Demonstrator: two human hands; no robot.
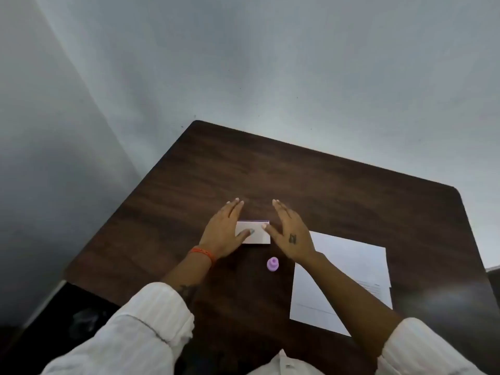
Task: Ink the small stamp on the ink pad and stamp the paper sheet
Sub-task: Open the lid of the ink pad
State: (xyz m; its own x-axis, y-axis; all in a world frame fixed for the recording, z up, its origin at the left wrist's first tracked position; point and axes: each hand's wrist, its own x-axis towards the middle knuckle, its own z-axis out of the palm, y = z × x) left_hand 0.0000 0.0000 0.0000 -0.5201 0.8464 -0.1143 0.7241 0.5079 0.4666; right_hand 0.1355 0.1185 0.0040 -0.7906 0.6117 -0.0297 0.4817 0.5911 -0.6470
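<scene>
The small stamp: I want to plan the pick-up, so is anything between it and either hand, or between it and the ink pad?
Nothing visible blocks it. The small stamp stands alone on the table, below the ink pad, between the wrists. Left hand and right hand flank the pad, whose lid looks closed.

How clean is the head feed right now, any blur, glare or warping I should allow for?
Head view: soft overall, printed lines on the paper sheet unreadable; a pale glare smudge on the table at right; wide-angle bending of the table edges; the small stamp and ink pad stay easy to pick out.
</scene>
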